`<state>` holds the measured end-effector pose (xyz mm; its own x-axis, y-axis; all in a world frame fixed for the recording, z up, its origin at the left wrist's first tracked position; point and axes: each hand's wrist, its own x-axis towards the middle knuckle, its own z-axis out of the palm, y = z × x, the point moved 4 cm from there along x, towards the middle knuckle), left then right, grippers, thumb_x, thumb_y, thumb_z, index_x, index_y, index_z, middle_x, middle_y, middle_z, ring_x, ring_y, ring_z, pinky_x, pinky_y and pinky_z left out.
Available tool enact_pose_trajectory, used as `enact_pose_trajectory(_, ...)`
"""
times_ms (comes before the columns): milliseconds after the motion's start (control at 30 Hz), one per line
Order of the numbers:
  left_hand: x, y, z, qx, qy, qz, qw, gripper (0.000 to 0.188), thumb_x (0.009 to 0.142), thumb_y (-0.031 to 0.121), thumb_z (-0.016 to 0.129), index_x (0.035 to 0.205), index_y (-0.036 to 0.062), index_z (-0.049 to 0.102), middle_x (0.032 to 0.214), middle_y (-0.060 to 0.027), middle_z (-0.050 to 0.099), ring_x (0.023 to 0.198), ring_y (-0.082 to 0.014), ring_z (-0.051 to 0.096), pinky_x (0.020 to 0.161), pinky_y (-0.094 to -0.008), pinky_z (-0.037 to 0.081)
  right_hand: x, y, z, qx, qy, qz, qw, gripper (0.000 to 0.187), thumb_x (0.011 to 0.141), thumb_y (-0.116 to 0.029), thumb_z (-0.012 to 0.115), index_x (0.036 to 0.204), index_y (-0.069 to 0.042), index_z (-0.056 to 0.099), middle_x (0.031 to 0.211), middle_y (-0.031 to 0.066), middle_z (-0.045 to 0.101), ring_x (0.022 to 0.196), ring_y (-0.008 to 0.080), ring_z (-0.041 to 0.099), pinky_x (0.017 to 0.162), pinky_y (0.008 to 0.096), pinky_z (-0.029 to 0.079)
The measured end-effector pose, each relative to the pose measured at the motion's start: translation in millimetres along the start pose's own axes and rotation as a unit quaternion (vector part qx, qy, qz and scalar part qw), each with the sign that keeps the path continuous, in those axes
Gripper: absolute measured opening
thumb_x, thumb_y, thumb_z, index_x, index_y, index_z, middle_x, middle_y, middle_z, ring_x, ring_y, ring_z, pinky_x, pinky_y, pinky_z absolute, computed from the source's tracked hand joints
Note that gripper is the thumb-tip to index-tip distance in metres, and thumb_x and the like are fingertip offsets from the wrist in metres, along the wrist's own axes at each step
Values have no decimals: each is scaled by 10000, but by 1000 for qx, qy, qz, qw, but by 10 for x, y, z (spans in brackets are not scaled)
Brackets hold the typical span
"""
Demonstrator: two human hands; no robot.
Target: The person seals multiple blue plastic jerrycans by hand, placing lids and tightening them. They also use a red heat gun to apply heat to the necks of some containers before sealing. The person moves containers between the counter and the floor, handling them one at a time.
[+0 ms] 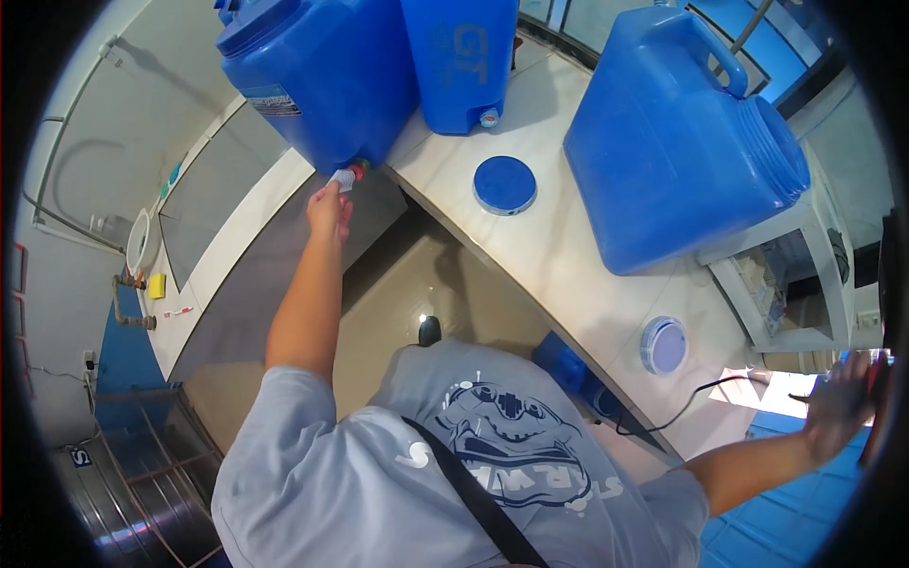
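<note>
My left hand [327, 212] reaches out and pinches a small whitish piece [342, 180], perhaps paper or plastic; its kind is unclear. That piece meets the red spigot [359, 168] low on a large blue water container [331, 80] at the counter's corner. Far to the right, my right hand [839, 402] is raised with its fingers stretched out, beside or against a dark upright edge [881, 379]; contact is hard to tell. A blue jug [677, 142] with a handle and an uncapped threaded mouth lies tilted on the counter. A second blue container [462, 66] stands at the back.
On the pale counter [530, 246] lie a blue round lid [505, 185] and a lighter round lid [664, 345]. A white cabinet [795, 275] stands right of the jug. A black cord [677, 409] crosses the counter's edge. A yellow sponge [156, 285] sits at the left.
</note>
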<state>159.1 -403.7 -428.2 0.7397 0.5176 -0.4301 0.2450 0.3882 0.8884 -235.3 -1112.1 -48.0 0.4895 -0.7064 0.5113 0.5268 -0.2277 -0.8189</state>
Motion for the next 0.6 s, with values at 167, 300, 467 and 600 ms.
enact_pose_trajectory(167,35,48,73,-21,-109,-76,991,313,901,219,737,1146,109,577,943,-4,599,789,-107,606,668,-242,545,-1034,-185,846,178,-424,-8,888,1283,605,-603,907,1541,28,298,1257,172,524,1098,248,536,844,309,482)
enact_pose_trajectory(300,64,-6,143,104,-76,59,990,315,885,177,737,1141,85,576,996,-38,621,869,-147,632,712,-286,548,-1398,138,1402,143,-450,84,878,1168,577,-537,933,1446,14,380,1193,160,555,988,242,565,794,301,494)
enact_pose_trajectory(467,-60,-170,368,253,-41,362,896,433,871,67,657,1246,-11,456,1148,-158,615,1066,-272,642,927,-384,505,-1817,994,2135,-62,-376,282,881,831,693,-413,880,1301,-1,492,1097,121,606,876,201,585,742,299,504)
enact_pose_trajectory(600,-132,-248,366,201,-59,396,894,611,876,89,706,1378,-14,374,1306,-242,550,1222,-314,593,1030,-378,458,-2332,1724,2817,-121,-426,373,815,562,786,-313,838,1185,-13,582,1019,90,648,786,168,602,700,298,511)
